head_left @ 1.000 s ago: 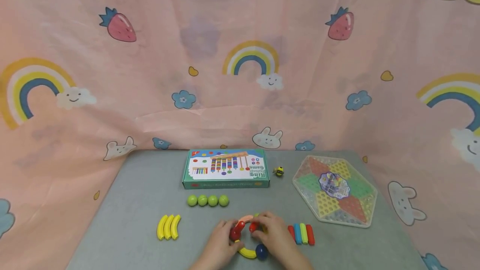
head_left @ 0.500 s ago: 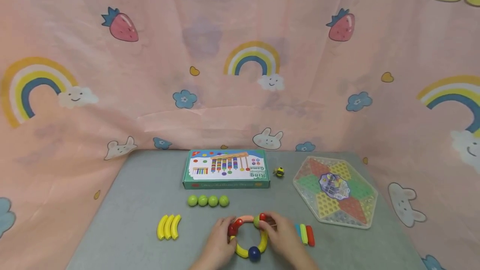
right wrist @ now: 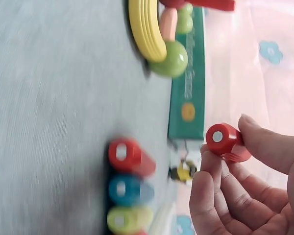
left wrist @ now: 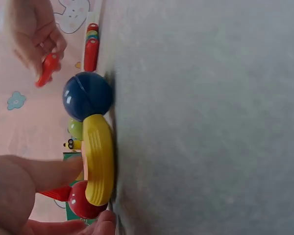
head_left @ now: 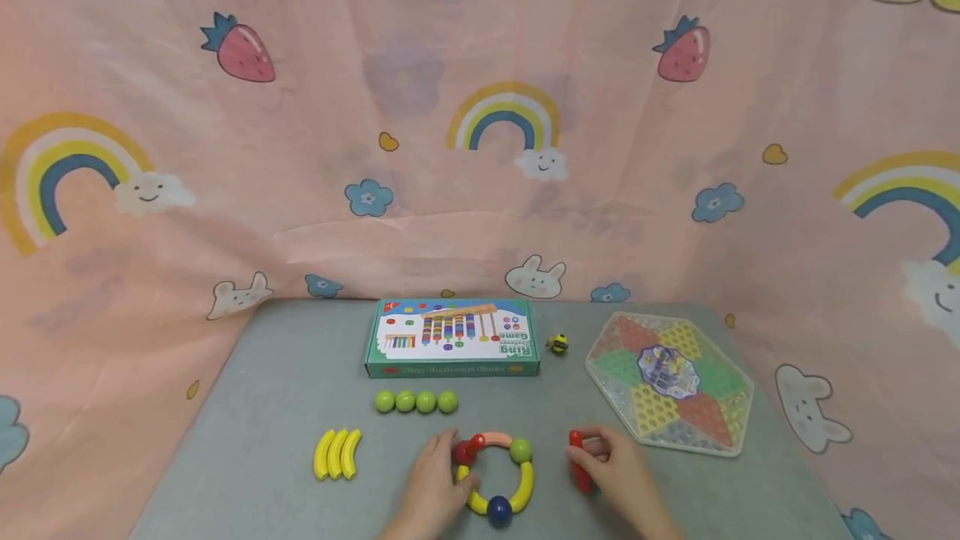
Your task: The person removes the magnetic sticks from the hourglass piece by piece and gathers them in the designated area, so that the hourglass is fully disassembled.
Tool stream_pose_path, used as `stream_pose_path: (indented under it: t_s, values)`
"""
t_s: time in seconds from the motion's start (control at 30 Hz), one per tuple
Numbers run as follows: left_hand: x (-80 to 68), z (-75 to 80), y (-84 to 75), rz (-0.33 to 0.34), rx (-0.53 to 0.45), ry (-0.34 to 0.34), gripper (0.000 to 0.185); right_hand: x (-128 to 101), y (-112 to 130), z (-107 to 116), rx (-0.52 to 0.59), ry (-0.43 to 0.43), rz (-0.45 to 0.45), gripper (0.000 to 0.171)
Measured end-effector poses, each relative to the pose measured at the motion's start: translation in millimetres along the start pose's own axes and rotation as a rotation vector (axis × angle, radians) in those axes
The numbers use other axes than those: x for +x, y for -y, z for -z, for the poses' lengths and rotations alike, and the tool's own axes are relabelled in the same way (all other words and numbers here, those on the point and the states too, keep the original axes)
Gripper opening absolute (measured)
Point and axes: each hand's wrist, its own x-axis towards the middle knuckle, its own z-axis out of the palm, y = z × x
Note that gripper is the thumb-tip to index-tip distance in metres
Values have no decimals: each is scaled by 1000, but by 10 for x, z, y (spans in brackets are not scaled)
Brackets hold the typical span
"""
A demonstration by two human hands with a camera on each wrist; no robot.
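Between thumb and curled fingers of the right hand (head_left: 618,469) sits a short red curved piece (head_left: 577,461), pinched in a closed grip and lifted just off the grey worktop (head_left: 277,407); the right wrist view shows what the head view hides, namely the round pale dot on the piece's end face (right wrist: 218,136) and, beyond the grip, a row of red, blue and green pieces (right wrist: 125,188) lying side by side on the worktop. Just beside that grip, toward the person's left, lies a part-built ring (head_left: 497,473) of yellow and peach arcs joined by a green ball, a dark blue ball and red balls. The left hand (head_left: 435,486) rests on the ring's near-left side, fingers curled round the red ball there (left wrist: 83,203) in a holding grip; the left wrist view shows the yellow arc (left wrist: 98,164) flat on the worktop with the blue ball (left wrist: 87,95) at its end, and the right hand in the distance. Farther from both grips lie three yellow arcs (head_left: 337,454), then four green balls (head_left: 416,401) in a row, a green game box (head_left: 452,337), a small bee figure (head_left: 557,344) and a hexagonal board (head_left: 670,380). Behind everything hangs a pink cartoon-print cloth (head_left: 480,123).
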Motion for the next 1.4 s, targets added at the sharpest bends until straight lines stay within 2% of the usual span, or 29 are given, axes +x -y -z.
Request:
stream_pose_path:
  t_s: [0.07,0.2,0.3,0.53,0.67,0.83,0.97,1.13,1.2,1.27,1.4]
  values:
    - [4,-3,-3,15,-7,12,64,-22,-64,97,-6,-13,-14,48]
    - [10,-19,8,-19,3,29,58,-42,-229,287,-46,-29,-40,66]
    - [-3,-25,20,-55,9,17,59,-32,-360,388,-76,-42,-54,65]
    - [-36,9,7,-15,5,36,55,17,-576,479,-166,-42,-78,63]
    - [-27,9,-14,-28,38,31,50,47,-635,494,-187,-31,-83,61]
    - [-46,29,-23,-30,9,53,48,75,-671,493,-211,-3,-93,61]
    - [-90,41,-16,-9,8,102,59,87,-683,472,-239,25,-108,63]
    - [-131,-25,11,8,51,194,98,104,-688,470,-262,32,-94,63]
    - [-137,-58,20,13,46,212,108,113,-673,473,-273,24,-95,59]
    - [-136,-86,25,14,37,212,108,118,-655,476,-276,14,-99,59]
    - [-117,-89,31,-3,10,202,94,108,-575,473,-298,-5,-75,53]
